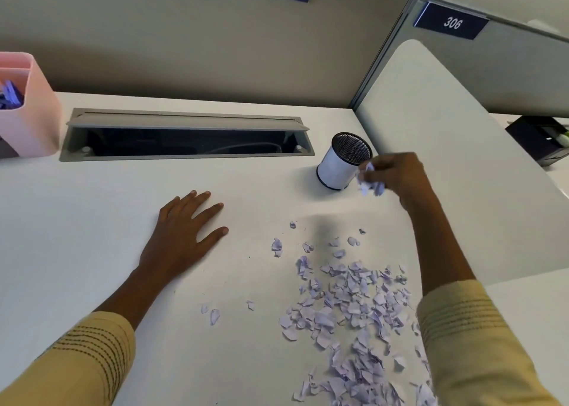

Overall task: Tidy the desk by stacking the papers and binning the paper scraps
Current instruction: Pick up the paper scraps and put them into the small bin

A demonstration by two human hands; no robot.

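Note:
A spread of torn white paper scraps (351,310) lies on the white desk (92,227) at the front right. My right hand (397,178) is raised just right of a small mesh cup (343,161) with a white band, and its fingers pinch a bunch of scraps (371,181) beside the cup's rim. My left hand (184,230) rests flat on the desk, fingers spread, left of the scraps. A few stray scraps (214,315) lie apart near the desk's middle front.
An open cable tray slot (184,138) runs along the back of the desk. A pink organiser (27,107) with blue-white paper stands at the back left. A grey partition (446,147) borders the right side, with a black device (542,138) beyond.

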